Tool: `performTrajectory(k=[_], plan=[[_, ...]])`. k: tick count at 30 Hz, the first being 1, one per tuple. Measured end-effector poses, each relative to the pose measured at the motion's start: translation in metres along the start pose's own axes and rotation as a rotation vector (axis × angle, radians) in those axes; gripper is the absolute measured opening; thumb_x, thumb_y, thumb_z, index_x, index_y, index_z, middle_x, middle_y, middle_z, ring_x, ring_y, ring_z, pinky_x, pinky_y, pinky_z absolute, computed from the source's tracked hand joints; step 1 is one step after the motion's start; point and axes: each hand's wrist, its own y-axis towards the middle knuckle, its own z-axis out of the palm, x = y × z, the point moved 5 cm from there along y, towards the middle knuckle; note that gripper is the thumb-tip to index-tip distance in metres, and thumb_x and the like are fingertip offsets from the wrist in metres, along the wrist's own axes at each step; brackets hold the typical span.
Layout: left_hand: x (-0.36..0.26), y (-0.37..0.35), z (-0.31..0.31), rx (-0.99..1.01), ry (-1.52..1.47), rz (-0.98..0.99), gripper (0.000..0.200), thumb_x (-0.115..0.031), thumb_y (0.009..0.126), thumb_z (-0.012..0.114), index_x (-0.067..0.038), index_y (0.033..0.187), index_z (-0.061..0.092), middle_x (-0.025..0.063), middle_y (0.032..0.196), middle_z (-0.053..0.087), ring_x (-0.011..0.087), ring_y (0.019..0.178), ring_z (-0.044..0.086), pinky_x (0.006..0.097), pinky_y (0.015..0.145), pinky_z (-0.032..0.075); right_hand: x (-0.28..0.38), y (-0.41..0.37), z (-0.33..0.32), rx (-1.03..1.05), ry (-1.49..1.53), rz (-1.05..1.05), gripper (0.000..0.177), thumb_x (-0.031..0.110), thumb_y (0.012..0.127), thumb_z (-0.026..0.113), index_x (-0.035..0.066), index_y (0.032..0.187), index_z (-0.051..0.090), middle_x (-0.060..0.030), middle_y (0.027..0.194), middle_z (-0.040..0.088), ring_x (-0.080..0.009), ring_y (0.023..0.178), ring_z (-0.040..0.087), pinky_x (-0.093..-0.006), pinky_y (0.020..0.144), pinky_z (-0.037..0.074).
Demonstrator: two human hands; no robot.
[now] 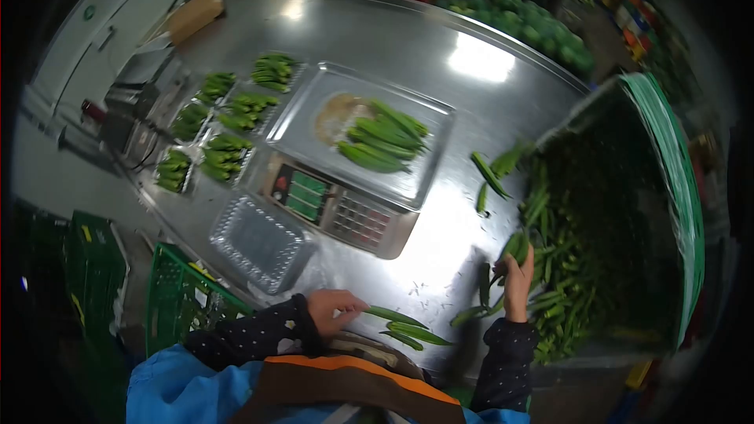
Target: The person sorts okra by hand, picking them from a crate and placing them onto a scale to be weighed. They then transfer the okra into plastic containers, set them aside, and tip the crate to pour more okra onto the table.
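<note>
My left hand (334, 312) is near the table's front edge, its fingers pinched at the stem end of an okra pod (399, 316). More loose okra pods lie just beside that one. My right hand (516, 283) is closed around a few okra pods (516, 246) at the edge of a large okra heap (561, 290). The heap spills from a big container (683, 188) with a green rim, tipped towards me. Ahead of my hands, a bunch of okra (382, 137) rests on the metal pan (294, 122) of a digital scale (330, 208).
Clear trays filled with okra (243, 112) stand left of the scale. A clear plastic tray (255, 239) sits at the front left. Green crates (169, 290) stand below the table's left edge. Stray okra (491, 175) and scraps lie right of the scale.
</note>
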Motion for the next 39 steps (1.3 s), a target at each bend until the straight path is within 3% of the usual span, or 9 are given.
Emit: performTrajectory(k=[1, 3, 10, 19, 24, 26, 29, 34, 39], plan=[[0.001, -0.006, -0.001, -0.029, 0.005, -0.012, 0.021, -0.004, 0.079, 0.061, -0.007, 0.1, 0.064, 0.0105, 0.089, 0.065, 0.0221, 0.077, 0.064, 0.0297, 0.068, 0.051, 0.023, 0.006, 0.032, 0.209, -0.056, -0.025, 0.049, 0.003, 0.081, 0.054, 0.001, 0.128, 0.042, -0.0115, 0.112, 0.055, -0.0207, 0.102, 0.053, -0.0309, 0.087, 0.041], [-0.001, -0.015, 0.001, -0.014, -0.053, 0.04, 0.019, -0.007, 0.082, 0.06, -0.008, 0.101, 0.064, 0.0099, 0.089, 0.065, 0.0223, 0.077, 0.064, 0.0295, 0.068, 0.051, 0.099, 0.007, 0.103, 0.356, -0.584, -0.749, 0.048, 0.004, 0.079, 0.056, 0.002, 0.125, 0.044, -0.0138, 0.106, 0.056, -0.0274, 0.097, 0.055, -0.0332, 0.083, 0.043], [0.002, -0.044, -0.036, -0.159, -0.119, -0.083, 0.014, -0.007, 0.082, 0.059, -0.003, 0.094, 0.067, 0.011, 0.09, 0.066, 0.0214, 0.081, 0.064, 0.0298, 0.071, 0.049, 0.159, 0.021, 0.277, 0.36, -1.08, -0.997, 0.05, 0.014, 0.072, 0.068, 0.005, 0.118, 0.049, -0.0149, 0.105, 0.053, -0.0324, 0.1, 0.051, -0.0421, 0.084, 0.043], [0.023, -0.059, -0.088, -0.344, -0.068, -0.094, 0.016, -0.004, 0.08, 0.062, -0.003, 0.095, 0.067, 0.0092, 0.09, 0.067, 0.0171, 0.076, 0.063, 0.0263, 0.067, 0.05, 0.147, 0.027, 0.222, 0.305, -0.645, -0.927, 0.046, 0.016, 0.07, 0.072, 0.006, 0.111, 0.054, -0.0158, 0.107, 0.052, -0.0332, 0.102, 0.049, -0.0397, 0.086, 0.041], [0.013, -0.029, -0.142, -0.341, 0.095, -0.152, 0.015, -0.005, 0.08, 0.061, -0.005, 0.093, 0.067, 0.0096, 0.087, 0.066, 0.0174, 0.078, 0.063, 0.0267, 0.069, 0.049, 0.141, 0.037, 0.184, 0.235, -0.494, -0.75, 0.027, 0.008, 0.077, 0.067, 0.003, 0.101, 0.058, -0.0096, 0.095, 0.057, -0.0205, 0.08, 0.058, -0.03, 0.068, 0.046], [0.004, -0.006, -0.168, -0.438, 0.191, 0.032, 0.015, -0.006, 0.081, 0.06, -0.006, 0.094, 0.067, 0.0093, 0.087, 0.065, 0.0163, 0.079, 0.062, 0.027, 0.07, 0.048, 0.133, 0.039, 0.176, 0.205, -0.451, -0.681, 0.019, 0.007, 0.079, 0.065, 0.002, 0.096, 0.06, -0.007, 0.09, 0.059, -0.0143, 0.071, 0.058, -0.026, 0.059, 0.045], [-0.003, 0.044, -0.208, -0.415, 0.199, -0.029, 0.017, -0.011, 0.083, 0.06, -0.005, 0.098, 0.065, 0.0089, 0.088, 0.064, 0.0153, 0.081, 0.062, 0.0284, 0.072, 0.048, 0.125, 0.032, 0.183, 0.266, -0.504, -0.603, 0.015, 0.009, 0.081, 0.065, 0.001, 0.093, 0.062, -0.0059, 0.082, 0.063, -0.0114, 0.067, 0.056, -0.0247, 0.061, 0.046], [-0.004, 0.128, -0.23, -0.395, 0.513, 0.145, 0.024, -0.027, 0.083, 0.06, -0.006, 0.092, 0.065, 0.0136, 0.085, 0.063, 0.0274, 0.075, 0.062, 0.0353, 0.069, 0.049, 0.126, 0.022, 0.203, 0.268, -0.586, -0.586, 0.019, 0.018, 0.083, 0.064, 0.001, 0.093, 0.062, -0.0078, 0.075, 0.064, -0.0141, 0.056, 0.056, -0.0272, 0.056, 0.045], [-0.007, 0.194, -0.219, -0.159, 0.791, -0.29, 0.039, -0.045, 0.081, 0.059, -0.007, 0.082, 0.07, 0.0172, 0.078, 0.065, 0.0324, 0.076, 0.062, 0.0396, 0.072, 0.049, 0.129, 0.017, 0.22, 0.24, -0.782, -0.562, 0.025, 0.029, 0.082, 0.063, 0.009, 0.097, 0.06, -0.0088, 0.078, 0.066, -0.0288, 0.064, 0.062, -0.0375, 0.058, 0.046]])
